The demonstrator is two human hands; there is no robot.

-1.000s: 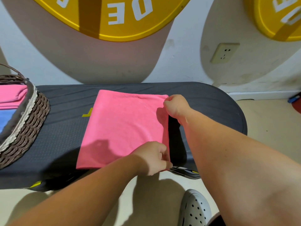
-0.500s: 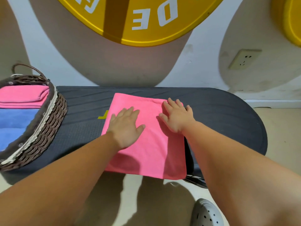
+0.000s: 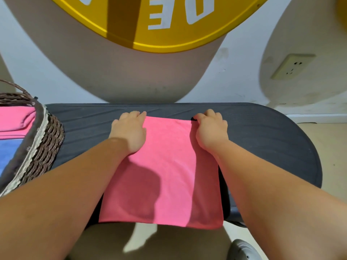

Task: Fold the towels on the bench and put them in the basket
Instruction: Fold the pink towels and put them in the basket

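Basket (image 3: 47,139): brown woven wicker with pale trim, at the left edge; holds a folded pink cloth (image 3: 16,119) and a blue cloth (image 3: 9,152).
Left hand (image 3: 129,132): fingers curled, gripping the towel's far left corner.
Towel (image 3: 165,166): soft pink rectangle lying flat, its near edge overhanging.
Right hand (image 3: 212,130): fingers curled, pinching the far right corner.
Bench (image 3: 262,143): dark, ribbed, with a rounded right end; it carries the towel.
Change: half a second ago both palms lay flat mid-towel; now they are at its far corners.
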